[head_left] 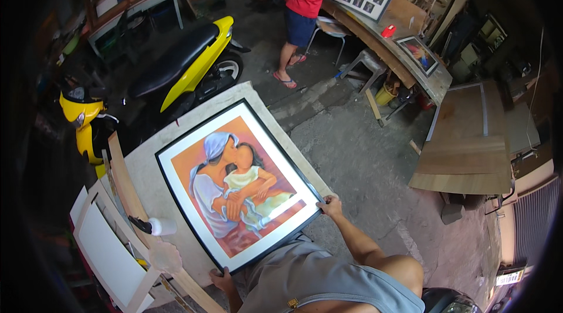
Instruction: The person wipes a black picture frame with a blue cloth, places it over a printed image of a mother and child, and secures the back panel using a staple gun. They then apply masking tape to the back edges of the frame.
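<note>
Over at the pale table (151, 183), the left hand (221, 281) pinches the near corner of a framed picture (240, 187) lying face-up on it, long axis slanting, top pointing away and leftward; the right hand (331, 205) pinches its right corner.

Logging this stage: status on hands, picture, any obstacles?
Left hand and right hand gripping framed picture at near corners. Face up over pale table. Possible snag: white bottle close left, not touching.

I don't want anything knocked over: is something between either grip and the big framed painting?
Nothing I can see. The left grip touches the near corner of the framed painting, and the right grip its right corner. The white bottle is off to the left.
</note>
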Tool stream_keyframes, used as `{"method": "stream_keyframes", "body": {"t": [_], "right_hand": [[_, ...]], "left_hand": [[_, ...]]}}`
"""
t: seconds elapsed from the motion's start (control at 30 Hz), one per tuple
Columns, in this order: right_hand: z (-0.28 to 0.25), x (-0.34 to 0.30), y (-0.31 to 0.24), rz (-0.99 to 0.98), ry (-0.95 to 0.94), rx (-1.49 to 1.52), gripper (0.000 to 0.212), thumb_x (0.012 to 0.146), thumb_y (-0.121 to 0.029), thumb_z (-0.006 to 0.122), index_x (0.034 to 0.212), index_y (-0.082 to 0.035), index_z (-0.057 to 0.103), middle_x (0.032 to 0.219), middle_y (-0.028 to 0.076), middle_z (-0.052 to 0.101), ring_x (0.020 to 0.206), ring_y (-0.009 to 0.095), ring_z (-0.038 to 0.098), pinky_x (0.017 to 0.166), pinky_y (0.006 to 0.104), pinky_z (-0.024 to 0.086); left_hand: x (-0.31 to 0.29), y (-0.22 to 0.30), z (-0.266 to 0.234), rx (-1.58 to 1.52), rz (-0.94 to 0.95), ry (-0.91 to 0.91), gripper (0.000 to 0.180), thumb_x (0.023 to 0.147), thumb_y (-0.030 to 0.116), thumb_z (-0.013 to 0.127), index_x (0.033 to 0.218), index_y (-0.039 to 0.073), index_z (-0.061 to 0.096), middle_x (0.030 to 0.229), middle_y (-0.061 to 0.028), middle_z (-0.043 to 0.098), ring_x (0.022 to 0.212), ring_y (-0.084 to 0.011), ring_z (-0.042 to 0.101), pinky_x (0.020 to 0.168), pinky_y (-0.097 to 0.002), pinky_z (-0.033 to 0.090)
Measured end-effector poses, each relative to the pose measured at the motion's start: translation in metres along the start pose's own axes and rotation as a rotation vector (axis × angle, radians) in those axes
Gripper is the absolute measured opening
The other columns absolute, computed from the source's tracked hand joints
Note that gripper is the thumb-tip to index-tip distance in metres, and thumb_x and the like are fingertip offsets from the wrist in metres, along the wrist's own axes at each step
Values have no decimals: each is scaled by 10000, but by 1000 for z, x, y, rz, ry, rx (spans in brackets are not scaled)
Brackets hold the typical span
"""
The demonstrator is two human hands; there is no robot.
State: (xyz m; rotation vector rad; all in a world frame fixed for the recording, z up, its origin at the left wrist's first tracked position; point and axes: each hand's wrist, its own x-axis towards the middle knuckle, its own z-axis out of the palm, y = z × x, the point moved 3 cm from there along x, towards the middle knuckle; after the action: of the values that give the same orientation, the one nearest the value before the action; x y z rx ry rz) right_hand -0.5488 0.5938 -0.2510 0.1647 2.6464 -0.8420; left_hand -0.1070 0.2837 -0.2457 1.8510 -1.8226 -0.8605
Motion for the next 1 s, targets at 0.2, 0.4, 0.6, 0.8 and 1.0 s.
{"method": "stream_keyframes", "body": {"t": [0.2, 0.4, 0.6, 0.8, 1.0], "right_hand": [[-1, -27, -12, 277, -8, 392, 252, 643, -123, 816, 820, -6, 680, 766, 72, 655, 657, 142, 618, 595, 268, 511], [9, -31, -4, 361, -49, 602, 240, 652, -68, 808, 850, -11, 686, 749, 45, 651, 617, 118, 602, 532, 241, 501], [25, -25, 11, 434, -90, 916, 233, 660, -23, 807, 843, -23, 664, 730, 30, 629, 555, 115, 551, 476, 235, 459], [30, -30, 18, 543, -136, 1075, 334, 630, -44, 817, 918, -73, 653, 757, 8, 612, 576, 104, 536, 450, 258, 426], [32, -33, 13, 493, -225, 1164, 317, 705, -48, 765, 983, -57, 613, 778, 13, 567, 545, 123, 510, 420, 264, 419]], "left_hand": [[-3, -36, 13, -15, -184, 90, 415, 605, 131, 789, 930, 9, 561, 807, -126, 591, 690, -298, 565, 685, -401, 467], [-18, -21, 8, -206, -701, 124, 326, 651, 196, 798, 835, 7, 606, 694, -70, 569, 612, -237, 544, 575, -356, 449], [-17, -57, 35, -888, -966, -11, 215, 753, 209, 737, 778, 37, 612, 556, -28, 467, 417, -164, 417, 392, -303, 300], [-34, -18, 26, -908, -956, -10, 201, 786, 258, 707, 772, 91, 595, 540, 22, 437, 406, -115, 339, 406, -278, 294], [-39, -58, 33, -1174, -781, -143, 207, 857, 209, 621, 973, 37, 627, 825, 6, 620, 663, -98, 534, 636, -302, 444]]}}
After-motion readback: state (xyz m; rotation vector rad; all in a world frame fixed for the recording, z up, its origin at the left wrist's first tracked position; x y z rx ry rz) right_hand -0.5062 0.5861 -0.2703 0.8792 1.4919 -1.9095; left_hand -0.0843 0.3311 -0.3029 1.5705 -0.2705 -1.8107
